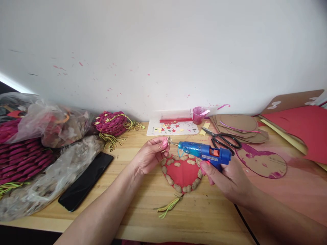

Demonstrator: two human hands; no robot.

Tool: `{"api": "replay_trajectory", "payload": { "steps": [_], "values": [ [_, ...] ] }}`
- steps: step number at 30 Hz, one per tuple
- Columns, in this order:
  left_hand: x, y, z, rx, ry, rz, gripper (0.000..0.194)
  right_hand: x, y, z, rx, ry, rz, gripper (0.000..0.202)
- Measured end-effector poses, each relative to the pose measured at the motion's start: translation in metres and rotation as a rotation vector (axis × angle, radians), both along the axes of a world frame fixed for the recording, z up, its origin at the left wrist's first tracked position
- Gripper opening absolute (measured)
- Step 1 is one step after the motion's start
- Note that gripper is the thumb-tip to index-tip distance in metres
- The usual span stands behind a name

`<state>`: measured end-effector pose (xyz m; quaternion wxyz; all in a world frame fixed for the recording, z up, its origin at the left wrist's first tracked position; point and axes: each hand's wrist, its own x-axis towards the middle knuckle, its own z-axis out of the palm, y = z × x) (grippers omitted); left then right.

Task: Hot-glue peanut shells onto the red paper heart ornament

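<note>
My left fingers [161, 145] pinch a peanut [169, 140] by the nozzle [174, 144] of the glue gun [198, 149] my right fingers [212, 171] clasp; the peanut-edged red cutout [182, 173] lies below on the bench [138, 217]. A twitch (that nozzle's likely hot) could burn me.

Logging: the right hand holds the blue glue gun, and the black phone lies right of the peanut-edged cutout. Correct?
No: the head view shows the black phone lying left of the peanut-edged cutout. The right hand does hold the blue glue gun.
</note>
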<state>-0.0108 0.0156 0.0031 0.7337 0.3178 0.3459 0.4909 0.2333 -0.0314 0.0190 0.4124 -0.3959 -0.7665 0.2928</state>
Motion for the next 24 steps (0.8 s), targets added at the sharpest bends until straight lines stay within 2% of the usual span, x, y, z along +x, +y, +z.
{"api": "replay_trajectory", "payload": {
  "steps": [5, 15, 20, 24],
  "values": [
    [-0.0002, 0.0003, -0.0003, -0.002, -0.007, -0.003, 0.034, 0.0004, 0.0004, -0.0020, -0.031, 0.007, 0.001, 0.027],
    [0.0007, 0.0001, 0.0015, 0.009, -0.030, 0.028, 0.035, 0.0009, -0.0008, 0.0001, -0.023, -0.022, -0.006, 0.032],
    [0.0025, -0.0006, 0.0000, -0.012, -0.027, 0.038, 0.036, 0.0025, -0.0017, -0.0012, -0.038, -0.001, 0.027, 0.026],
    [0.0051, -0.0013, -0.0006, -0.020, -0.016, 0.034, 0.036, 0.0030, -0.0024, -0.0024, -0.017, -0.005, 0.027, 0.030]
  ]
}}
